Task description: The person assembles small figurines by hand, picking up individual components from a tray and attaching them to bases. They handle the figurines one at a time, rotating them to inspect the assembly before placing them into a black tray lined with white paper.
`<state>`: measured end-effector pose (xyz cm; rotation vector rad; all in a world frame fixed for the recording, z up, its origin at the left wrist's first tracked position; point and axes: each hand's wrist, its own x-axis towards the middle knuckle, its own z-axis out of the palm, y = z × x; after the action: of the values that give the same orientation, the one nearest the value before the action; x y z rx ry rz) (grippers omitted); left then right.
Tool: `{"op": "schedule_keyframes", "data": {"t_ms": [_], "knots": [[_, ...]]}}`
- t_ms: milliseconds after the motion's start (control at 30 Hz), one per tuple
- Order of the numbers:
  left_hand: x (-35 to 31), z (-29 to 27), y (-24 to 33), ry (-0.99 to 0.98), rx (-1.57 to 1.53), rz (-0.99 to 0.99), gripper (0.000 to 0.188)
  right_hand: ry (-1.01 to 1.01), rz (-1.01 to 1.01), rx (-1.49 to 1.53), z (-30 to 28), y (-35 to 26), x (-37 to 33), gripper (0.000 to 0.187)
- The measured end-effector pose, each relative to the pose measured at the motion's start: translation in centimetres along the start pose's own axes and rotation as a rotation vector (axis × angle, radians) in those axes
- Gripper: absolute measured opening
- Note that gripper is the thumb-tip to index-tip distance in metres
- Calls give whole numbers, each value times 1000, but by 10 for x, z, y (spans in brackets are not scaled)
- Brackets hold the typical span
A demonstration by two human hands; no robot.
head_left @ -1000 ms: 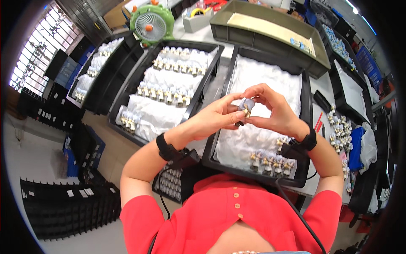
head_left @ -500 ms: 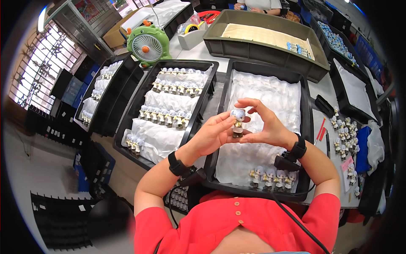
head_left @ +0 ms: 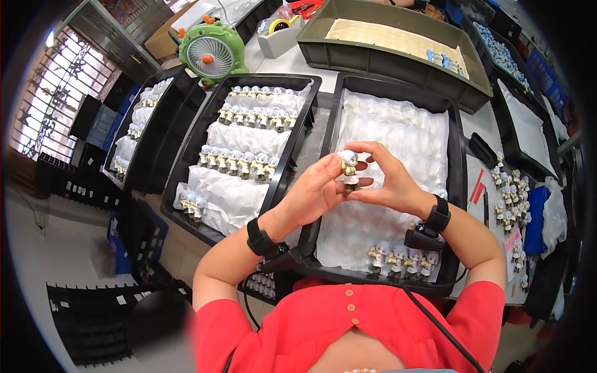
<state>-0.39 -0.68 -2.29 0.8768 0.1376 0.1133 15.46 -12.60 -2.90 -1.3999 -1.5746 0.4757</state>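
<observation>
Between my two hands, above the black tray in front of me, a small figurine with pale blue-white hair is held upright. My left hand grips it from the left, fingers pressed to its side. Curved around it from the right, my right hand has its thumb near the base and its fingertips by the head and side. White tissue covers most of the tray below. A row of similar figurines lies on the tissue at the tray's near end.
To the left, a second black tray holds rows of figurines separated by tissue. A green fan stands behind it. An olive bin sits at the back. At right, loose figurines lie beside red-handled tools.
The figurine has turned slightly and tilted in my fingers, and the right fingers have closed in a little. The view has shifted slightly.
</observation>
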Motion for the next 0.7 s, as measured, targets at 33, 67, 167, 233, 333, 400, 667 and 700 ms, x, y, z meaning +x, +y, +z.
{"op": "schedule_keyframes", "data": {"t_ms": [33, 67, 167, 233, 333, 400, 667, 700], "knots": [[0, 0, 0, 1, -6, 1, 52, 1, 5, 11, 1, 0, 0, 71], [0, 1, 0, 11, 5, 14, 52, 2, 10, 21, 2, -1, 0, 71], [-1, 7, 2, 42, 103, 54, 52, 3, 13, 34, 3, -2, 1, 73], [-2, 5, 0, 37, 79, 59, 52, 5, 19, 46, 4, -4, 0, 73], [-2, 5, 1, 32, 58, 51, 52, 16, 54, 92, 7, -7, -2, 71], [-1, 5, 1, 24, 44, 44, 52, 31, 98, 138, 10, -4, -3, 70], [-5, 1, -4, 124, 104, 129, 48, 143, -7, 27, 9, -10, -4, 73], [-6, 0, -4, 176, 150, 158, 48, 162, -22, 14, 9, -11, -4, 74]]}}
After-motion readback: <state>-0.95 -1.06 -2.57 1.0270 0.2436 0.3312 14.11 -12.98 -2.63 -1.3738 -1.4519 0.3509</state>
